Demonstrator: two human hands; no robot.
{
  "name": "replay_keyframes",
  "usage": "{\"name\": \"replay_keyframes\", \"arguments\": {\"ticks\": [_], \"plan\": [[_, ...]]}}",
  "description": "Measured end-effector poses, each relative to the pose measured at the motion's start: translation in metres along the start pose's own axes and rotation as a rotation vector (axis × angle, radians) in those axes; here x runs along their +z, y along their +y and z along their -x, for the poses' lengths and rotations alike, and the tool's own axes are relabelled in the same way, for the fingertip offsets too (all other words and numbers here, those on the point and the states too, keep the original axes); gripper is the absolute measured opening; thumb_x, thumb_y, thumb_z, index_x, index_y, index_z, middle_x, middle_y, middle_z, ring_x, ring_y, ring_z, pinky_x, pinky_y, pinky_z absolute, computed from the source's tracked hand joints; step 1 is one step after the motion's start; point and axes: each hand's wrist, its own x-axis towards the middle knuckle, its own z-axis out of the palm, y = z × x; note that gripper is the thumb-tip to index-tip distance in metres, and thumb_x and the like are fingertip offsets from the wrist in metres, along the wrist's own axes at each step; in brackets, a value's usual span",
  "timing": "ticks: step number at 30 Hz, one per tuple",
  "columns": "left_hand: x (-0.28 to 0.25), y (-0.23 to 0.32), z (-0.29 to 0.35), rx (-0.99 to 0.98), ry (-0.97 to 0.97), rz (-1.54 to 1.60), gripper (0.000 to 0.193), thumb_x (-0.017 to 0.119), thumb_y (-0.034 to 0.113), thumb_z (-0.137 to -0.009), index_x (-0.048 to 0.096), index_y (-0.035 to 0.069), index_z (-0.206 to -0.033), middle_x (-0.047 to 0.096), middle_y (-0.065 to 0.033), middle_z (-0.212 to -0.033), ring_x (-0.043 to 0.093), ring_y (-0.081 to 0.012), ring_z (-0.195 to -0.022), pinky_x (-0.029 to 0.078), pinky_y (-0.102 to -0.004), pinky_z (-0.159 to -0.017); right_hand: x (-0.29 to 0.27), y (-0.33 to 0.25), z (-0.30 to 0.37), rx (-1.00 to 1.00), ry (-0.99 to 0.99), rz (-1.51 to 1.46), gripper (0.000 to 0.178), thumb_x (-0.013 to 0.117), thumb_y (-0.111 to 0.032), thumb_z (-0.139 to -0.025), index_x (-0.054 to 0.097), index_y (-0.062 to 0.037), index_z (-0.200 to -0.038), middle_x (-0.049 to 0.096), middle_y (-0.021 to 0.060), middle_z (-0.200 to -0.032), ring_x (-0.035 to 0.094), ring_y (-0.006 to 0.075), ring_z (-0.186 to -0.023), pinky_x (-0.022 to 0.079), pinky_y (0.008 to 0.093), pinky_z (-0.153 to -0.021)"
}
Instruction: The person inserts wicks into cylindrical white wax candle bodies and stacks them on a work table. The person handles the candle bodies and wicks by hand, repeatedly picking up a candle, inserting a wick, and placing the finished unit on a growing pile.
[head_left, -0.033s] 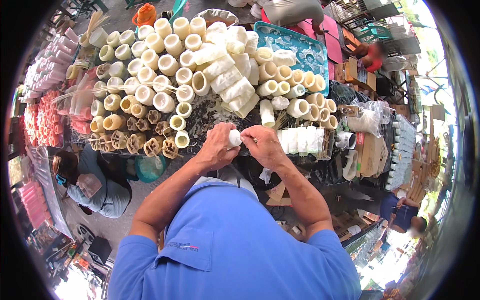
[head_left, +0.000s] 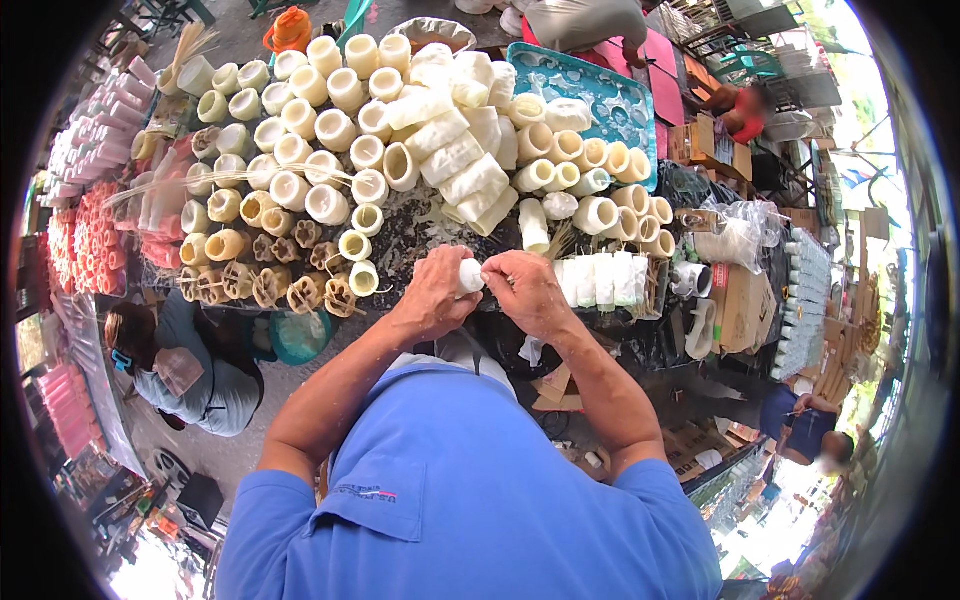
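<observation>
My left hand [head_left: 438,292] is wrapped round a short white candle [head_left: 470,276] at the table's near edge. At the candle's right end, the fingertips of my right hand [head_left: 527,290] are pinched together, and anything between them is too small to make out. Just right of my right hand lies a row of white candles [head_left: 604,280] side by side. Beyond my hands, hollow cream wax cups [head_left: 330,130] stand in rows, and white wax pieces [head_left: 455,155] are heaped in the middle.
A blue tray [head_left: 640,110] with white flakes stands at the back right. Brown flower-shaped wax pieces [head_left: 305,293] line the front left. Pink and white cylinders [head_left: 88,235] crowd the far left. Cardboard boxes [head_left: 745,310] stand to the right. A person [head_left: 205,375] sits at the left; others are farther off.
</observation>
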Motion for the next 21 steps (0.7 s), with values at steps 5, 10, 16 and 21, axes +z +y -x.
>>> {"name": "replay_keyframes", "arguments": {"ticks": [5,10,16,21], "plan": [[-0.001,0.003,-0.013,0.048,-0.041,-0.043,0.059,0.077,0.016,-0.086,0.049,0.003,-0.136,0.058,-0.0192,-0.123,0.055,-0.0401,-0.121,0.041,-0.0508,-0.104,0.003,0.006,-0.005,-0.175,0.064,0.169,0.008,0.068,-0.009,-0.092,0.072,-0.0032,-0.087,0.075,0.011,-0.086,0.07,0.0316,-0.083,0.049,0.0442,-0.085],[0.0,0.009,-0.014,0.071,-0.012,-0.003,0.06,0.078,0.018,-0.089,0.048,0.004,-0.138,0.06,-0.0215,-0.132,0.058,-0.0416,-0.126,0.046,-0.0516,-0.105,0.001,0.006,-0.009,-0.008,-0.052,0.228,0.012,0.07,-0.011,-0.092,0.077,-0.0015,-0.095,0.076,0.0125,-0.088,0.071,0.0333,-0.081,0.051,0.0473,-0.08],[-0.007,0.003,-0.014,0.311,0.155,0.001,0.039,0.082,0.013,-0.09,0.061,0.006,-0.122,0.072,-0.0198,-0.116,0.072,-0.0437,-0.099,0.061,-0.0467,-0.083,-0.019,0.0,-0.009,0.359,-0.1,-0.209,0.022,0.072,-0.013,-0.099,0.077,0.0022,-0.113,0.079,0.0119,-0.098,0.074,0.0201,-0.094,0.056,0.0349,-0.086],[-0.002,-0.008,-0.016,0.008,0.083,0.252,0.025,0.078,0.017,-0.098,0.064,0.005,-0.115,0.074,-0.0128,-0.107,0.075,-0.0319,-0.093,0.061,-0.0428,-0.076,-0.018,0.003,-0.011,0.258,0.139,-0.209,0.025,0.075,-0.011,-0.097,0.076,0.0025,-0.118,0.078,0.0115,-0.103,0.073,0.0195,-0.098,0.056,0.0329,-0.094]]}}
